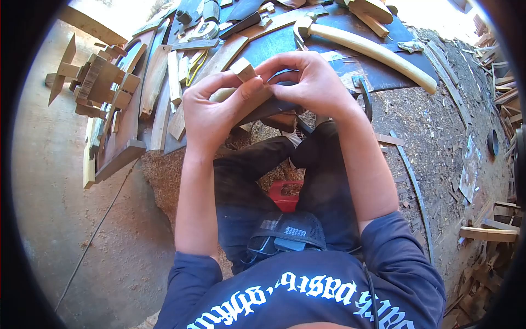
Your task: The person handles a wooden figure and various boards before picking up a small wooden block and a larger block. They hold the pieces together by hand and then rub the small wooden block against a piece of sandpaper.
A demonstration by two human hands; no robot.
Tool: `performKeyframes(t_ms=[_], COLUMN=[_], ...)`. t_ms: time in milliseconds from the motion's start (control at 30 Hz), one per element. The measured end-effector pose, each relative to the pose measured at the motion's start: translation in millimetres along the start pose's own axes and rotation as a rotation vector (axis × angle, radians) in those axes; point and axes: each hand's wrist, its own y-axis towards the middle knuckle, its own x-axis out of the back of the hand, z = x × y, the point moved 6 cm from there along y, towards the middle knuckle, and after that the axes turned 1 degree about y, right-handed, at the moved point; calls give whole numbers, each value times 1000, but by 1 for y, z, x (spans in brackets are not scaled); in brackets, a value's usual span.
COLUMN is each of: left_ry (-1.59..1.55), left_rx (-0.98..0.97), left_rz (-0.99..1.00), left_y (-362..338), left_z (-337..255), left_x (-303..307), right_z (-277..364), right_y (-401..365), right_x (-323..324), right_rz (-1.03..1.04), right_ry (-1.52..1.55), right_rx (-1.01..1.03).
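Observation:
A squared wooden block [243, 68] is gripped in my left hand [211, 107], its pale end pointing up between thumb and fingers. Close beside it, my right hand [315, 82] has its thumb and fingers pinched together at the block's right side. Whatever lies between those right fingertips is hidden. Both hands are above the near edge of the dark worktable [274, 46]. Just beyond the right hand lies an adze-like tool with a long curved wooden handle [378, 52].
Wooden strips [156, 79], a tape measure [205, 31] and a yellow cord loop [195, 68] lie on the table's left part. A clamp [364, 96] sits at its near edge. Stacked wooden pieces [101, 82] stand at left. Shavings and scraps cover the ground [433, 142].

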Motion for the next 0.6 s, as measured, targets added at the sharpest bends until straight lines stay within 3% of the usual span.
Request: performKeyframes(t_ms=[600], left_ry=[8], left_rx=[81], left_rz=[13], left_y=[-2], left_z=[-3], left_x=[-1], right_z=[9], right_y=[-4], right_x=[3], right_rz=[-140], right_ry=[-69], right_rx=[88])
